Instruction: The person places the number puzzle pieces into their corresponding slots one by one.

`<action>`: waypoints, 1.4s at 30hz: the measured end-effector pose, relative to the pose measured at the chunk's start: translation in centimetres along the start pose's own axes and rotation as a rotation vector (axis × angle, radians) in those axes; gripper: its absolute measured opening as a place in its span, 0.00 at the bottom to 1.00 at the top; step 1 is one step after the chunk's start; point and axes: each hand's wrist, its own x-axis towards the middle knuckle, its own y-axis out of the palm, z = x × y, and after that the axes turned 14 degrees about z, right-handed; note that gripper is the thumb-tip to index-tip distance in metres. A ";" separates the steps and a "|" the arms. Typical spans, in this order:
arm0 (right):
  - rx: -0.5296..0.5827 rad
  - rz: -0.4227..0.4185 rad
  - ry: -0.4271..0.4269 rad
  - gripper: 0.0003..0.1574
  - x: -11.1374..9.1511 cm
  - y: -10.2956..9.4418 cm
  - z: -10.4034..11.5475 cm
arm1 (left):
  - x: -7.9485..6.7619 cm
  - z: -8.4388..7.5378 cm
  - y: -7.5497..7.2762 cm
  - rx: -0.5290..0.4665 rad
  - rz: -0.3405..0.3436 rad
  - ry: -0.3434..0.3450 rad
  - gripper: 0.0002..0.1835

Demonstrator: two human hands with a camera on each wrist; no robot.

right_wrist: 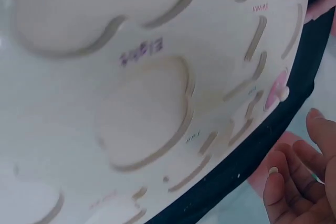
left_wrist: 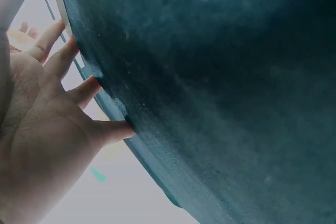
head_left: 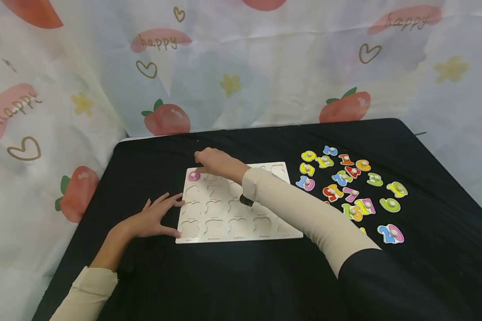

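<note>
- Pale cloth printed with strawberries, hearts, yellow flowers and the word "happy" forms the backdrop (head_left: 281, 67), hanging behind and to the left of a worktop (head_left: 233, 281) covered in black.
- A white board (head_left: 241, 238) lies flat on the worktop, with rows of shallow recesses and small printed words under them; "Eight" can be read from the right wrist.
- One round pink piece (head_left: 194, 176) with a knob sits at the board's far left corner; whether it is fully seated in its recess cannot be told.
- The right hand (head_left: 216, 162) is above that corner, its arm across the board. Its fingers are loosely bent and released, near the pink piece but apart from it, as the right wrist view shows.
- The left hand (head_left: 154, 217) is at the board's left edge, fingers spread and fairly straight, grasping nothing; fingertips touch the edge, the thumb at the near left corner.
- Colourful number pieces (head_left: 351, 194) with knobs lie scattered on the worktop right of the board, well apart from both hands; some overlap, and a blue and pink one (head_left: 391, 234) lies nearest the person.
- The cream sleeve (head_left: 301, 218) of the right arm hides part of the board.
</note>
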 end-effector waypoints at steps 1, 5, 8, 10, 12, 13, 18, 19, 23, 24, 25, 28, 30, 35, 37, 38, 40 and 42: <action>-0.003 -0.002 -0.001 0.23 -0.4 -0.1 -0.2 | 0.0 0.0 0.0 0.000 0.007 -0.003 0.48; -0.020 -0.002 0.011 0.18 -1.7 -0.4 -1.3 | 0.1 0.0 0.1 -0.007 0.029 -0.005 0.49; -0.015 0.003 0.018 0.16 -2.8 -0.5 -2.1 | 0.0 -0.1 0.0 -0.014 0.029 -0.005 0.49; -0.008 0.006 0.018 0.14 -3.6 -0.4 -2.6 | -0.1 0.0 0.0 -0.015 0.026 -0.006 0.49; 0.001 0.005 0.021 0.12 -4.4 -0.1 -3.3 | -0.1 -0.1 0.0 -0.015 0.023 -0.004 0.49; 0.003 0.003 0.023 0.11 -4.7 0.0 -3.7 | -0.1 -0.1 0.0 -0.014 0.021 -0.005 0.49; -0.005 0.015 0.057 0.10 -6.5 0.4 -5.4 | -0.3 -0.4 0.0 -0.024 0.020 -0.005 0.49; -0.010 0.016 0.066 0.11 -6.9 0.4 -5.8 | -0.3 -0.5 0.0 -0.026 0.020 -0.005 0.49; 0.004 0.015 0.113 0.13 -9.0 0.2 -7.8 | -0.3 -0.6 0.0 -0.030 0.013 0.000 0.50; 0.012 0.013 0.130 0.12 -9.6 0.2 -8.4 | -0.3 -0.6 0.0 -0.030 0.011 0.001 0.50; 0.021 0.010 0.146 0.12 -10.1 0.2 -9.0 | -0.2 -0.6 0.0 -0.028 0.009 0.002 0.51; 0.041 -0.010 0.194 0.11 -11.8 0.2 -11.1 | -0.2 -0.6 0.0 -0.023 0.007 0.006 0.51; 0.043 -0.017 0.224 0.09 -12.8 0.3 -12.6 | -0.1 -0.6 -0.1 -0.021 0.005 0.009 0.51; 0.032 -0.020 0.303 0.07 -15.6 0.7 -15.9 | 0.2 -0.8 -0.1 -0.022 0.003 0.020 0.51; 0.026 -0.011 0.341 0.07 -16.7 1.0 -17.0 | 0.2 -0.8 -0.1 -0.020 0.004 0.020 0.51; 0.022 -0.004 0.361 0.07 -17.2 1.2 -17.5 | 0.1 -0.9 0.0 -0.018 0.004 0.020 0.51; 0.020 0.002 0.394 0.08 -18.3 1.5 -18.3 | -0.1 -1.0 0.0 -0.016 0.010 0.017 0.52; 0.021 -0.003 0.417 0.08 -19.4 1.8 -19.2 | -0.2 -1.0 0.0 -0.012 0.010 0.018 0.52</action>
